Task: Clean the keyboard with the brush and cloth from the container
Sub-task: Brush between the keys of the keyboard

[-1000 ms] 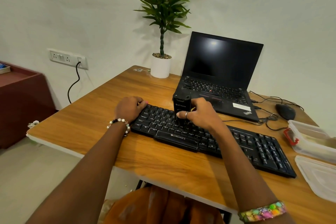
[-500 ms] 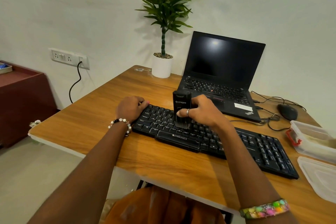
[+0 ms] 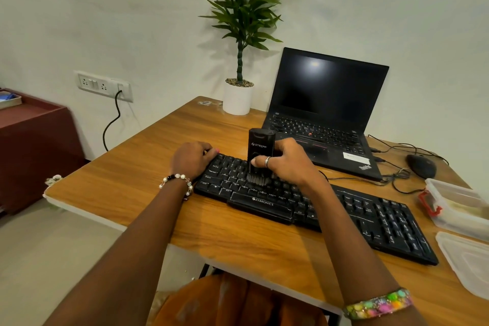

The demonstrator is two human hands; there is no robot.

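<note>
Keyboard (image 3: pixel 312 204) lies across the desk (image 3: pixel 137 180) before me, my left hand (image 3: pixel 191 160) curled over its far left corner to steady it while my right hand (image 3: pixel 287 161) clasps the upright brush (image 3: pixel 260 152), bristles on the letter keys: brushing step, so next I judge a sweep rightward along the rows.

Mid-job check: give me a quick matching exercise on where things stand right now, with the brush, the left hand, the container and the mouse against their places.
Things:
1. brush
2. left hand
3. container
4. mouse

Places:
A. open, at the table's right edge, its lid lying nearer the person
B. on the keyboard's left end
C. right of the laptop, cable attached
D. upright in the right hand, bristles on the keys

Pairs: 1-D, 2-B, 3-A, 4-C
</note>
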